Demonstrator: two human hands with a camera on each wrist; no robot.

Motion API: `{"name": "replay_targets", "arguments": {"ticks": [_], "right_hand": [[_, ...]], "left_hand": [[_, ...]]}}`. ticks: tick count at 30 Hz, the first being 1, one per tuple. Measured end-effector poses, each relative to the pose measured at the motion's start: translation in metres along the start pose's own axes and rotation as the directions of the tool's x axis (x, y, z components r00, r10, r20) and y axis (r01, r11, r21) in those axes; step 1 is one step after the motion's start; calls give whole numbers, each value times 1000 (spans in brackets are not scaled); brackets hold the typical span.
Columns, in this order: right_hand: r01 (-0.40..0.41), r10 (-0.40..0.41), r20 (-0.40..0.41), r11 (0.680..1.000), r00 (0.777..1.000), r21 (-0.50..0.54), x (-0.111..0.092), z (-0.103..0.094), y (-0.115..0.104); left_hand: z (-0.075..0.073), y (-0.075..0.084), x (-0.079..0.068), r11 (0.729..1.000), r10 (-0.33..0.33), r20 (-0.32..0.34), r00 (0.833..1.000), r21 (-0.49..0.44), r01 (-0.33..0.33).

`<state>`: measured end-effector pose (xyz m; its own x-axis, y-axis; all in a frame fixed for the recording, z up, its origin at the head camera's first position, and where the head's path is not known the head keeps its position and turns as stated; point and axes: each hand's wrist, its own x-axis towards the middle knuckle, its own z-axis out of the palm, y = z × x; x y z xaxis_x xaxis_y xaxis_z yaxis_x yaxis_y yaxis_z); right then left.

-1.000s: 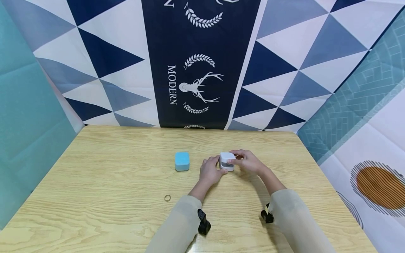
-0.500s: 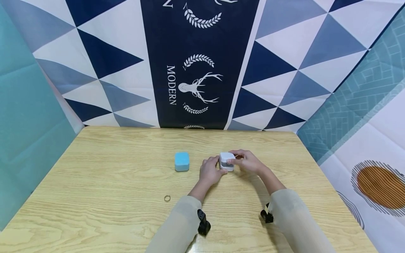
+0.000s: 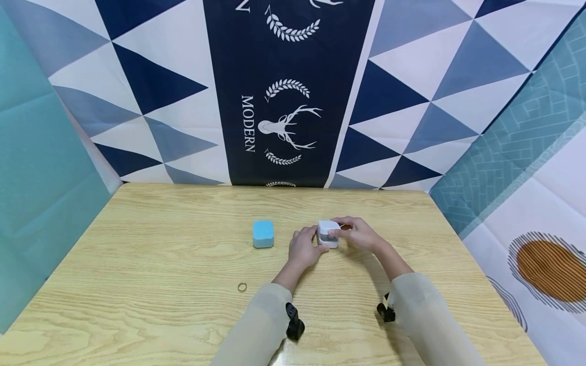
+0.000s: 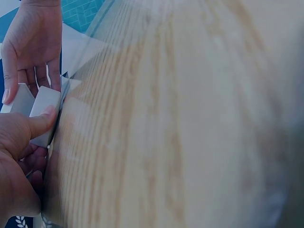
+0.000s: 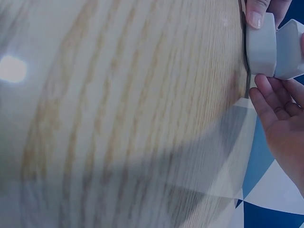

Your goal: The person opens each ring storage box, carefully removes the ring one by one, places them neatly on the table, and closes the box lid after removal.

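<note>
A small white ring box (image 3: 326, 225) stands on the table, its lid tilted partly up from the base. My left hand (image 3: 304, 248) grips the base (image 4: 46, 102) from the left, thumb on the near side. From the right, my right hand (image 3: 362, 236) pinches the lid (image 5: 289, 50), with its thumb in front and fingers behind. The right wrist view shows a gap between lid and base (image 5: 261, 50); the inside is hidden. A similar blue box (image 3: 263, 234) sits closed to the left. Nearer me lies a small metal ring (image 3: 242, 287).
The pale wooden table (image 3: 151, 264) ends at a patterned cloth backdrop (image 3: 293, 101). A teal cloth (image 3: 41, 152) hangs at the left side and another printed cloth (image 3: 531, 213) at the right. Black cameras (image 3: 294, 323) are worn at both wrists.
</note>
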<state>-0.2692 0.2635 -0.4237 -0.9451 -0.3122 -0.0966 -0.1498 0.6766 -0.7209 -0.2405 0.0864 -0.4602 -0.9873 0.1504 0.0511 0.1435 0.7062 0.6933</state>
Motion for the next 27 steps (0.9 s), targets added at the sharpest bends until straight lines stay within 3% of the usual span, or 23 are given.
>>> {"name": "replay_targets", "arguments": {"ticks": [27], "right_hand": [[-35,34,7,999,999,30,0,-1,0]], "left_hand": [[1,0,0,1000,0,-2,1000,-9,0]]}}
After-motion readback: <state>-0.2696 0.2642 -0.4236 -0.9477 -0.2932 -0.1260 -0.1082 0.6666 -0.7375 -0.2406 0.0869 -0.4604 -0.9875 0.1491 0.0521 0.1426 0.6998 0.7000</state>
